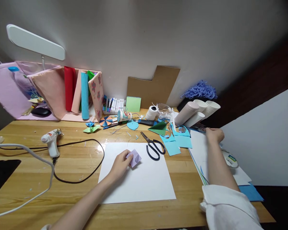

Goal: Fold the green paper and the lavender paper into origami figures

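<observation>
My left hand (121, 164) pinches a small folded piece of purple paper (135, 158) just over a large white sheet (139, 187). A pair of black-handled scissors (153, 145) lies partly across the sheet's upper right edge, blades pointing away. My right hand (214, 135) reaches far to the right, above the back of a stack of papers (198, 147). Its fingers are curled, and what they grip, if anything, is hidden. Close to it on the left are cut light-blue paper pieces (172, 147) and some paper cups (210, 108).
A glue gun (51, 143) stands at left, its black cord looping toward the sheet. A white cable (42, 191) crosses the left front. Behind are markers (116, 104), a thread spool (151, 112), a green folded paper (158, 128), brown cardboard (148, 91) and blue yarn (200, 90).
</observation>
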Demonstrator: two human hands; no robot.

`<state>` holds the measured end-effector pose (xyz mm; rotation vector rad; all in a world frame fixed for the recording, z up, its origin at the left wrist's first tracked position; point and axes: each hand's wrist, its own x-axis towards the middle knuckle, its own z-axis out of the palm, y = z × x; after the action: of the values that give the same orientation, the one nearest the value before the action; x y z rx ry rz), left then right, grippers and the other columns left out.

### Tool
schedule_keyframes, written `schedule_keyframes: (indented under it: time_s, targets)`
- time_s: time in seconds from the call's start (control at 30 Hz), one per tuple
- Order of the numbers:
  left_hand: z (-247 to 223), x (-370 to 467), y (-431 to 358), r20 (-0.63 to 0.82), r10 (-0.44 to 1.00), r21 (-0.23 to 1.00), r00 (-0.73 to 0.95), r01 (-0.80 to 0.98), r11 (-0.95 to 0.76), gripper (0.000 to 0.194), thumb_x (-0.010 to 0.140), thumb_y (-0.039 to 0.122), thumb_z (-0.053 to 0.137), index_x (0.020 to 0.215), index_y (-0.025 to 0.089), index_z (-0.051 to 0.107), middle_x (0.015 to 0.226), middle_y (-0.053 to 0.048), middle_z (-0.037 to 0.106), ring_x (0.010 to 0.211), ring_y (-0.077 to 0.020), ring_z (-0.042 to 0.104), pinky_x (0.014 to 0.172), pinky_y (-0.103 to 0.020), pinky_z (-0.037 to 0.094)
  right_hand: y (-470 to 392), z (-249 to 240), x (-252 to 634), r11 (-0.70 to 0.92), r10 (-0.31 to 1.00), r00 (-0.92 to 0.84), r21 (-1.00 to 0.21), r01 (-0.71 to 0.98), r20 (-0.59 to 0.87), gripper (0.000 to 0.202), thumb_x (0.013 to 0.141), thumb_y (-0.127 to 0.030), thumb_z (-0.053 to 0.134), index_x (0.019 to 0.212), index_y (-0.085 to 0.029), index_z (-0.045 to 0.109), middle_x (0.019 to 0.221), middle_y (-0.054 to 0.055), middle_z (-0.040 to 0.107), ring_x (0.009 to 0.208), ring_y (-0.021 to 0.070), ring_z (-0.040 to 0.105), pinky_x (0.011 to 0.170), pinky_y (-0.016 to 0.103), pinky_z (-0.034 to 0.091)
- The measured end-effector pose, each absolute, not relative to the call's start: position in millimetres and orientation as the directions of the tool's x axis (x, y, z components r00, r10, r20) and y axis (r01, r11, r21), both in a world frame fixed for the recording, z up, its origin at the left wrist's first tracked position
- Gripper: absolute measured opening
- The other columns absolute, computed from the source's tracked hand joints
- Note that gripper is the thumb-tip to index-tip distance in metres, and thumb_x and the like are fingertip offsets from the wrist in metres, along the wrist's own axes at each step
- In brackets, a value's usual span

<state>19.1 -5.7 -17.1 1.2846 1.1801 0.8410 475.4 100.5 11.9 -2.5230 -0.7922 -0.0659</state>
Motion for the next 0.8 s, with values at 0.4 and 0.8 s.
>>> schedule_keyframes:
  time_s: [0.4,0.8]
  targets:
    - [-22.5,18.5,-5.0,-0.164,0.957,0.978,0.238,0.169,0.125,0.029,0.082,0.041,0.047,0.073,0.016,0.056,0.064,-0.001,0.056,0.060,-0.0156,0.055,0.057,-0.026,0.042,81.3,-2.2,462.5,-0.519,0.616,0.639,-0.372,0.769,0.461,0.019,0.083,-0.018,0.050,0.097,-0.012,0.061,0.102,0.018,0.060,0.095,0.0247,0.048,0.073,0.033,0.030]
    - [-20.8,18.1,-5.3,-0.167,0.954,0.979,0.249,0.158,0.131,0.028,0.082,0.041,0.048,0.073,0.015,0.055,0.065,-0.001,0.055,0.060,-0.0153,0.054,0.057,-0.025,0.042,66.3,30.7,453.7,-0.358,0.508,0.621,-0.510,0.782,0.597,0.021,0.077,-0.019,0.055,0.089,-0.004,0.063,0.088,0.021,0.063,0.083,0.0248,0.055,0.075,0.036,0.036]
